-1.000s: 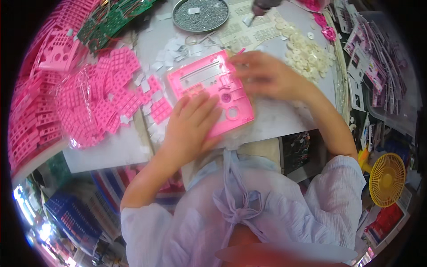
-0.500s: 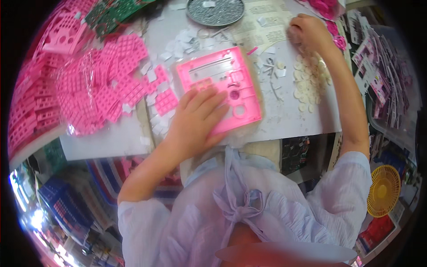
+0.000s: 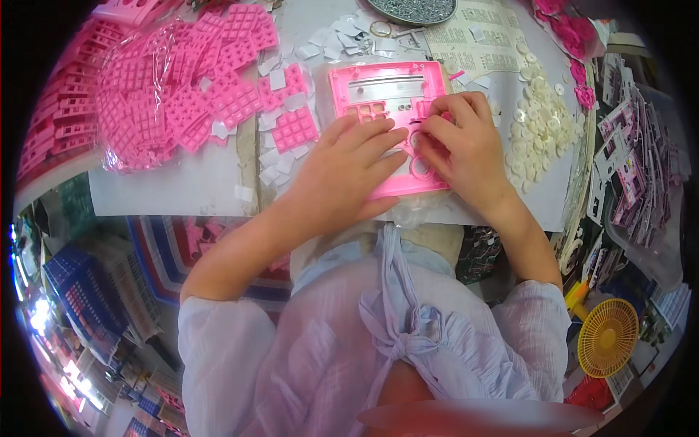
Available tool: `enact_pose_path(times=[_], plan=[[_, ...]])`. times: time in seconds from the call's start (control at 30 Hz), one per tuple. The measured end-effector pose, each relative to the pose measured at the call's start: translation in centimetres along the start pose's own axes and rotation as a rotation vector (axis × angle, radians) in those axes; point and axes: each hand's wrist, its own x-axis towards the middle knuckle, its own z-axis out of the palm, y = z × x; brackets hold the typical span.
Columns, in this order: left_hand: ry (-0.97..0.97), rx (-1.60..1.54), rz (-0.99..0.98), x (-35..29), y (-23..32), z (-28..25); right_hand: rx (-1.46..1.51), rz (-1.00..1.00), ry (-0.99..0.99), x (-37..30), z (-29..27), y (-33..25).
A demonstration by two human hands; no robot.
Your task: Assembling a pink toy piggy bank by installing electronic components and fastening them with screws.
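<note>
A pink plastic casing point(image 3: 399, 113) with a clear window strip and round openings lies face down before me at the table's front edge. My left hand point(image 3: 338, 167) rests flat over its left and lower part, fingers stretched out and holding nothing. Over the casing's right side, my right hand point(image 3: 470, 149) bends its fingers into a pinch near the round openings. Whatever sits between those fingertips is too small or hidden to make out. Beside the right hand is a heap of cream-white round discs point(image 3: 542, 124).
Pink rubber keypads point(image 3: 211, 95), some in a clear bag, cover the left. White paper squares point(image 3: 342, 40) lie behind the casing, near a round tray point(image 3: 415, 10) of small grey metal pieces. Magenta bundles point(image 3: 575, 33) and a bin of printed sheets point(image 3: 633, 160) stand right; a yellow basket point(image 3: 608, 339) sits below.
My right hand has come from the far right of the table back to the casing, fingers pinched over it. My left hand stays flat on the casing. The whole view has shifted slightly.
</note>
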Motion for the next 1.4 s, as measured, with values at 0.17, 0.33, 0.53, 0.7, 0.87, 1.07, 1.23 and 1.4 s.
enact_pose_path(times=[0.17,0.33,0.53,0.7,0.87,1.07,1.23,1.4], plan=[[0.014,-0.003,-0.004,-0.3,-0.1,0.2,-0.091,0.033,-0.004,0.4,0.4,-0.9],[0.030,-0.023,0.003,-0.3,-0.3,0.4,-0.110,0.107,0.027,0.6,0.7,-1.5],[0.029,-0.016,0.006,-0.5,-0.4,0.6,-0.096,0.226,0.087,-0.7,2.4,-2.1],[0.087,-0.146,0.004,0.0,-0.7,0.0,0.005,0.273,0.129,-1.2,2.6,-1.9],[0.300,-0.212,-0.216,8.5,-5.7,-4.5,0.070,0.294,0.100,-0.9,2.0,-1.6],[0.044,0.360,-0.321,19.4,-12.8,-2.0,0.106,0.282,0.075,-0.7,1.1,-1.2],[0.028,0.288,-0.322,20.0,-14.7,-0.6,1.097,0.667,0.385,0.1,-0.8,1.9],[0.009,0.327,-0.215,20.2,-13.2,-2.0,1.849,0.603,0.561,3.9,-3.8,6.1]])
